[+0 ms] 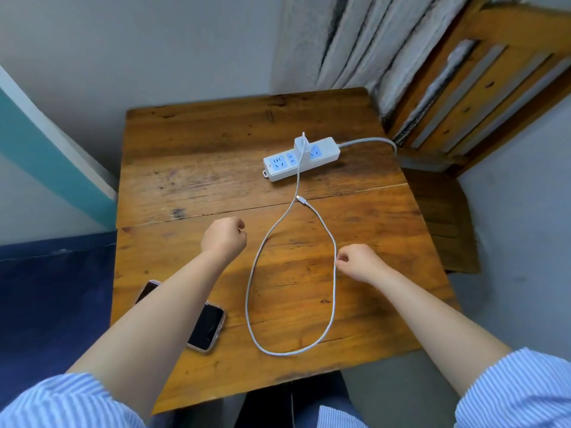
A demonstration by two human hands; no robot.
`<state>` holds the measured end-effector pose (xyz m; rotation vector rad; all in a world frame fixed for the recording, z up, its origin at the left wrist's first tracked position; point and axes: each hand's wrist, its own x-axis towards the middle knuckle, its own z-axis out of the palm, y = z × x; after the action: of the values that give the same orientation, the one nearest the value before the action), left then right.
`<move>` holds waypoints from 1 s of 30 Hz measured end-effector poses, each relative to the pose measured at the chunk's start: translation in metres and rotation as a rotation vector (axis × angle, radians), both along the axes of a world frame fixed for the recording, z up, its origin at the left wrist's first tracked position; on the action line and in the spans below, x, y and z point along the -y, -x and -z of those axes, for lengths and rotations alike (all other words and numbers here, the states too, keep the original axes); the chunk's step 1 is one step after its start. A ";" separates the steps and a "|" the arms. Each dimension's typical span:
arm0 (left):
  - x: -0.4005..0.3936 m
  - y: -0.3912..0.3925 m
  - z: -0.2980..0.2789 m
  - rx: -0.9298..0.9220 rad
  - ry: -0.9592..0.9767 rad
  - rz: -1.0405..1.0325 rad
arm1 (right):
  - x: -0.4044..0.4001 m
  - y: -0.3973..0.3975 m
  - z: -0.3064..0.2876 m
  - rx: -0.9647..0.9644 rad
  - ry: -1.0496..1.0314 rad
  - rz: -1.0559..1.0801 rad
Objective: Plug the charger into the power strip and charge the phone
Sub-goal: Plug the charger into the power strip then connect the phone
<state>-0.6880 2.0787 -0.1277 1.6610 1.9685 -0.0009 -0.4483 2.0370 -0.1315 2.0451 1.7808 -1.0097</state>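
A white power strip (302, 159) lies at the back of the wooden table (216, 143), with a white charger (300, 146) plugged into it. The white charging cable (251, 282) runs from the charger in a big loop across the table, and its free connector (300, 198) rests near the strip. A dark-screened phone (207, 327) lies at the front left, partly under my left forearm. My left hand (224, 236) is a closed fist over the table, left of the loop. My right hand (360, 261) has its fingertips pinched on the loop's right side.
The strip's grey cord (370, 139) runs off the table's right edge toward a wooden chair (482, 97). A grey curtain (349, 41) hangs behind the table. Dark blue fabric (52, 288) lies to the left, and a wall stands behind.
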 end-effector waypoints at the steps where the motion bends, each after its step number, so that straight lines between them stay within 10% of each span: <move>1: 0.003 0.001 0.005 -0.007 0.002 -0.001 | -0.006 0.003 0.005 0.002 -0.075 0.018; 16: 0.067 0.070 0.039 -0.118 0.073 0.305 | -0.076 0.057 0.052 0.025 -0.479 -0.057; 30: 0.121 0.136 0.046 -0.354 0.184 0.726 | 0.049 0.102 0.029 -0.389 -0.487 -0.248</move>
<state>-0.8241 1.9576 -0.1739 2.2569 1.4133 -0.7630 -0.5507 1.9883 -0.1608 1.8858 2.6270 -1.0255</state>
